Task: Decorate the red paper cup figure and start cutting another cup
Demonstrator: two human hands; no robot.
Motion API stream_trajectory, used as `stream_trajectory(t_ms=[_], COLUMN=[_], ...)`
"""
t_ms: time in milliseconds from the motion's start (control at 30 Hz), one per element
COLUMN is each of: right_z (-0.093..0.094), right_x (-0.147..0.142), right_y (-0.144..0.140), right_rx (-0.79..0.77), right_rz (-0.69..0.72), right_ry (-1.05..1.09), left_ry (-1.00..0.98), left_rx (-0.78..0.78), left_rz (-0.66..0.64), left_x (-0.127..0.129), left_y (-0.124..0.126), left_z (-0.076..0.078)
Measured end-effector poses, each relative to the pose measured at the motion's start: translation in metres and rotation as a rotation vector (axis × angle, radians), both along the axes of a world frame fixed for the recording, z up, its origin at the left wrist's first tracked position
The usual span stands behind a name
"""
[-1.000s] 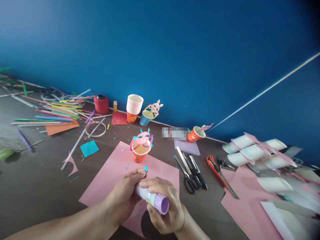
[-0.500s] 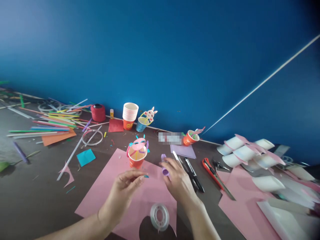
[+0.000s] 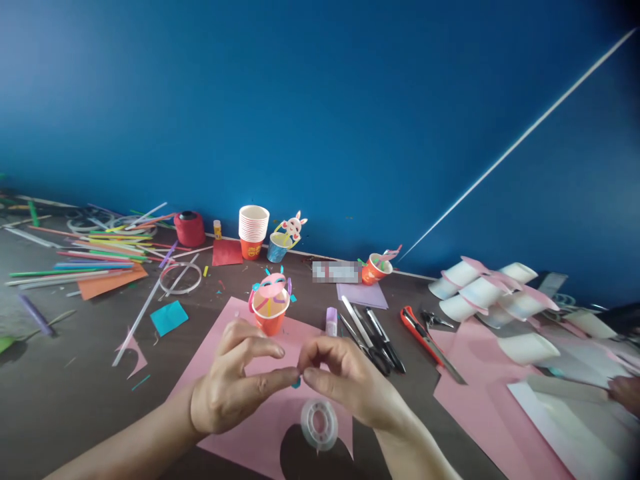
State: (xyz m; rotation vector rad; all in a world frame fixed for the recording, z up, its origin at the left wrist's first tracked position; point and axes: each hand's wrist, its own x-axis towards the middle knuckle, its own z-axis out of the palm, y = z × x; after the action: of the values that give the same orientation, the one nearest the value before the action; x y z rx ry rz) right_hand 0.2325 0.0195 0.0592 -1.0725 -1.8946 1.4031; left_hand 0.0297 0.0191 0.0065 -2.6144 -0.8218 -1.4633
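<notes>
My left hand (image 3: 240,377) and my right hand (image 3: 345,377) meet at the fingertips above the pink sheet (image 3: 220,390). A small teal paper piece (image 3: 296,383) shows between them, mostly covered by the fingers. The left hand's upper fingers are raised and curved; the right thumb and index finger are pinched. Just beyond, an orange paper cup (image 3: 270,321) carries a pink paper figure (image 3: 273,285) with teal and purple parts. Upright behind my right hand stands a purple glue stick (image 3: 331,321). A clear tape roll (image 3: 319,425) is below the hands.
Several pens (image 3: 383,340) and a red utility knife (image 3: 430,343) lie to the right. Farther right are white paper rolls (image 3: 473,293). Left are many straws (image 3: 107,247) and a teal square (image 3: 169,317). Stacked cups (image 3: 253,230) stand at the back.
The glue stick, formerly under my right hand, now stands upright. My right hand has moved left to meet the left hand at the teal piece. The view has shifted slightly.
</notes>
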Motion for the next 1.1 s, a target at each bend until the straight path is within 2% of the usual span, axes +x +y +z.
stream_trajectory(t_ms=[133, 300, 567, 700, 800, 900, 967, 1000, 1100], right_z=[-0.008, -0.012, -0.014, -0.016, -0.021, -0.031, -0.039, -0.043, -0.051], right_x=[0.0, -0.002, -0.006, -0.008, -0.01, -0.014, -0.016, -0.017, -0.023], right_y=[0.0, 0.002, 0.005, 0.008, 0.019, 0.043, 0.062, 0.07, 0.087], right_rx=[-0.099, -0.158, -0.262, -0.249, -0.245, -0.162, -0.08, -0.069, -0.088], right_rz=[0.029, 0.055, 0.097, 0.085, -0.062, -0.359, -0.509, -0.547, -0.56], right_ry=[0.032, 0.046, 0.167, 0.209, 0.265, 0.382, 0.431, 0.447, 0.476], left_ry=[0.098, 0.13, 0.054, -0.051, -0.183, -0.33, -0.4, -0.411, -0.403], left_rx=[-0.019, -0.036, -0.095, -0.158, -0.152, -0.188, -0.318, -0.396, -0.677], left_rz=[-0.024, -0.056, -0.072, -0.077, -0.082, 0.055, 0.166, 0.182, 0.128], left_x=[-0.004, -0.007, 0.0, 0.002, 0.001, 0.001, 0.001, 0.002, 0.001], left_y=[-0.002, -0.001, 0.002, 0.003, 0.01, 0.029, 0.046, 0.055, 0.077], left_z=[-0.001, -0.001, -0.001, -0.004, -0.005, 0.003, 0.012, 0.017, 0.028])
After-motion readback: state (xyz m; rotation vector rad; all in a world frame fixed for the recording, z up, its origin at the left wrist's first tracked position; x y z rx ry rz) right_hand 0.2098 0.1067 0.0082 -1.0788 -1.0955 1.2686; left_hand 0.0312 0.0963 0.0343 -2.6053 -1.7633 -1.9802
